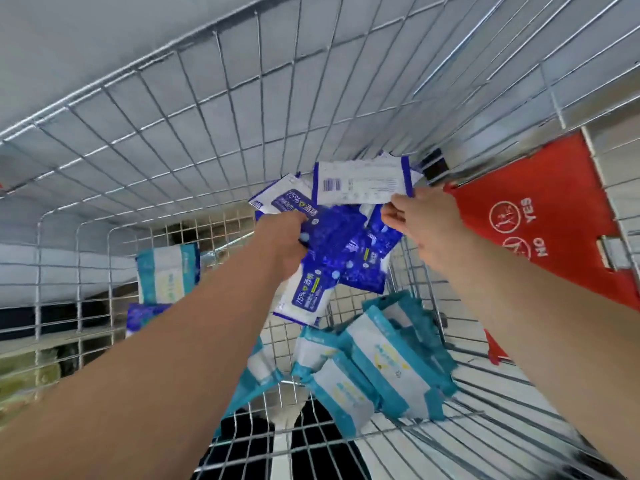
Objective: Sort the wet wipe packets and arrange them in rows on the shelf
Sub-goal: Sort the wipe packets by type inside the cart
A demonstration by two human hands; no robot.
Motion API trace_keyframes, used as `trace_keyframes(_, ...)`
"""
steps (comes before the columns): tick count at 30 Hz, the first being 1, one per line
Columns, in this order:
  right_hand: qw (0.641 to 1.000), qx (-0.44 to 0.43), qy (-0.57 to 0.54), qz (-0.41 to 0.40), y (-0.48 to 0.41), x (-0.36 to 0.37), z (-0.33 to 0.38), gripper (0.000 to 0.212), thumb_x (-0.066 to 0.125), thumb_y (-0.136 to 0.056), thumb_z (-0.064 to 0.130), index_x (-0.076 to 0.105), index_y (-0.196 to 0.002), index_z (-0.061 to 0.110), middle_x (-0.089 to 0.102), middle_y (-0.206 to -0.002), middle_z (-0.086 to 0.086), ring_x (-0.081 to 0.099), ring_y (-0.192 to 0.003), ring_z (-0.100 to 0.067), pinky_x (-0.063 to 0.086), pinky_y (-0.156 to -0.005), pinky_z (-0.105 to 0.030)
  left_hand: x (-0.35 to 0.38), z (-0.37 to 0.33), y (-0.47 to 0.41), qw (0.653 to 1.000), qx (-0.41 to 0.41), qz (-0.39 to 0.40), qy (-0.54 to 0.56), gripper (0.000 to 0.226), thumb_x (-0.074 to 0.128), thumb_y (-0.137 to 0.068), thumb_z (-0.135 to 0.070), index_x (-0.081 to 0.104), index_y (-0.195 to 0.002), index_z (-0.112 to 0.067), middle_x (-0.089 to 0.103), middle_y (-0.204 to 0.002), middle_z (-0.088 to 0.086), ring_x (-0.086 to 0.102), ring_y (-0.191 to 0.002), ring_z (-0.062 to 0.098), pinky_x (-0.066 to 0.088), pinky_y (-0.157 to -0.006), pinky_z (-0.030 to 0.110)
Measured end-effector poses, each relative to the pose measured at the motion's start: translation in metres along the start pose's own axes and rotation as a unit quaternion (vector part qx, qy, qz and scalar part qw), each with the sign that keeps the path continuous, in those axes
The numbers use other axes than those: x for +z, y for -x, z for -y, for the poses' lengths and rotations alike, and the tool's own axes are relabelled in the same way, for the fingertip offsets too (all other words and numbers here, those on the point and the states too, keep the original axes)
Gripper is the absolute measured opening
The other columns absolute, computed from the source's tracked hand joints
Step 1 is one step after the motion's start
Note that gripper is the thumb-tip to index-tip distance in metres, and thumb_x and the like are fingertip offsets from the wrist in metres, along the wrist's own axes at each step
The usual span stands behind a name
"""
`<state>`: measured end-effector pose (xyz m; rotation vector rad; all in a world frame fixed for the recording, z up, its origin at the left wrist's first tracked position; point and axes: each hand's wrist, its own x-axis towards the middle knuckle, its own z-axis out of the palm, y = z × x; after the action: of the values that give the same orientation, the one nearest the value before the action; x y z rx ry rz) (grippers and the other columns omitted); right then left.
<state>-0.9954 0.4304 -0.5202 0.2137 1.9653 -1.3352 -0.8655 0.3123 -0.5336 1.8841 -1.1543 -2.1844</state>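
I look down into a wire shopping cart (194, 109) holding wet wipe packets. Dark blue packets (349, 237) lie heaped at the far middle of the basket. My left hand (285, 242) reaches into that heap and grips a blue and white packet (306, 294), with another blue and white packet (280, 197) just beyond its fingers. My right hand (424, 221) pinches the lower right corner of a white-backed packet (360, 181) with a barcode, lifted above the heap. Several teal and white packets (377, 365) lie nearer me.
One teal packet (168, 271) leans against the cart's left wall, with a blue packet (143, 317) below it. A red child-seat flap (540, 216) printed YES and NO stands at the right. Grey floor shows through the mesh.
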Motion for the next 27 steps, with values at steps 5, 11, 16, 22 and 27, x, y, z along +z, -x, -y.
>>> trace_keyframes(5, 0.999, -0.023, 0.035, 0.018, -0.007, -0.003, 0.009, 0.013, 0.05, -0.093, -0.004, 0.061, -0.098, 0.001, 0.061, -0.078, -0.007, 0.058, -0.067, -0.012, 0.056, -0.063, -0.017, 0.008, -0.001, -0.005, 0.998, 0.003, 0.012, -0.067, 0.013, 0.061, -0.092, -0.014, 0.054, -0.081, -0.01, 0.059, -0.08, 0.007, 0.058, -0.068, 0.016, 0.055, -0.06, 0.026)
trace_keyframes(11, 0.998, -0.043, 0.051, -0.019, -0.015, -0.001, 0.011, 0.026, 0.049, -0.091, -0.009, 0.054, -0.114, -0.017, 0.065, -0.083, -0.02, 0.056, -0.063, -0.012, 0.057, -0.07, -0.021, -0.01, 0.0, -0.008, 0.981, 0.003, 0.032, -0.19, 0.036, 0.063, -0.09, -0.034, 0.055, -0.101, -0.001, 0.056, -0.082, 0.011, 0.059, -0.062, 0.019, 0.059, -0.057, 0.029)
trace_keyframes(16, 0.989, -0.061, 0.13, -0.028, -0.007, 0.006, -0.005, 0.009, 0.065, -0.084, 0.01, 0.064, -0.091, 0.004, 0.058, -0.066, -0.007, 0.046, -0.051, -0.012, 0.048, -0.048, -0.027, -0.01, -0.004, -0.001, 0.967, 0.002, 0.068, -0.247, 0.033, 0.053, -0.095, -0.038, 0.054, -0.096, -0.006, 0.058, -0.08, 0.008, 0.056, -0.062, 0.018, 0.056, -0.066, 0.033)
trace_keyframes(22, 0.96, -0.092, 0.265, -0.016, 0.042, 0.024, -0.042, 0.026, 0.07, -0.08, 0.025, 0.049, -0.065, 0.018, 0.049, -0.062, 0.003, 0.044, -0.051, -0.011, 0.034, -0.055, -0.024, -0.072, -0.002, 0.029, 0.839, 0.174, 0.013, -0.515, 0.038, 0.049, -0.094, -0.042, 0.06, -0.103, -0.007, 0.066, -0.097, 0.009, 0.063, -0.092, 0.03, 0.049, -0.08, 0.038)
trace_keyframes(27, 0.903, -0.179, 0.371, 0.125, 0.091, 0.072, -0.071, 0.005, 0.066, -0.082, 0.021, 0.063, -0.085, 0.019, 0.067, -0.084, 0.004, 0.063, -0.084, -0.018, 0.05, -0.078, -0.035, -0.166, 0.023, 0.057, 0.709, 0.184, -0.02, -0.681, 0.036, 0.05, -0.093, -0.044, 0.051, -0.121, -0.021, 0.058, -0.116, 0.001, 0.058, -0.103, 0.025, 0.047, -0.088, 0.038)
